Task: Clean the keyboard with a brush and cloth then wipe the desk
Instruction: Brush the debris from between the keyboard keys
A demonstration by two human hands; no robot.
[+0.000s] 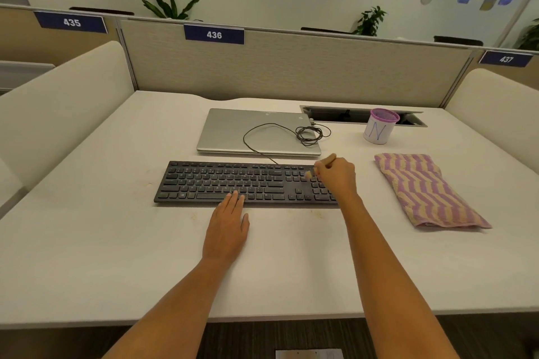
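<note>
Keyboard (pixel 233 183) is lying on the counter (pixel 87 213), long axis left-right. My right hand (pixel 337 178) is pinching the brush (pixel 310 173) over its right-end keys. My left hand (pixel 227 230), fingers (pixel 234 198) straight and together, is resting on its near edge. Cloth (pixel 423 189) is lying right of the keyboard, nearer the right hand.

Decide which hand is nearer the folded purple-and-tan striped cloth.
Right. The right hand, holding a wooden brush over the black keyboard's right end, sits left of the cloth; the left hand rests farther left at the keyboard's front edge.
</note>
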